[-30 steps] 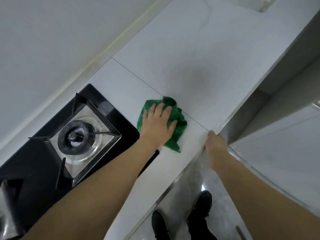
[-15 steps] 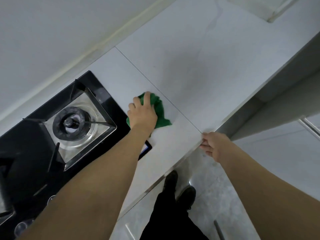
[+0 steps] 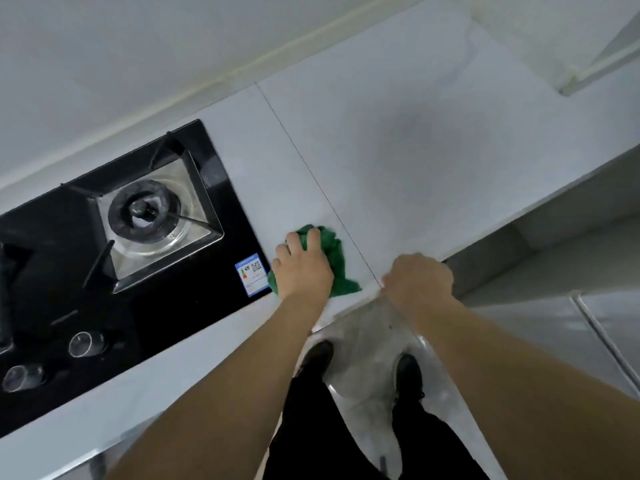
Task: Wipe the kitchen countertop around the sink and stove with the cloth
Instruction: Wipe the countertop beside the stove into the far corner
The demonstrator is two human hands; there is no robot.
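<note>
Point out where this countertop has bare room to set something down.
Bare countertop runs right of the seam, back to the wall. A narrower strip lies between stove and seam. It is crowded at the front edge: the left hand holds the green cloth; the right hand rests there.

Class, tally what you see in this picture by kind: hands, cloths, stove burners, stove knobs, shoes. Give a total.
Hands: 2, left hand and right hand
Cloths: 1, green cloth
Burners: 1
Knobs: 2
Shoes: 2
Total: 8
</note>
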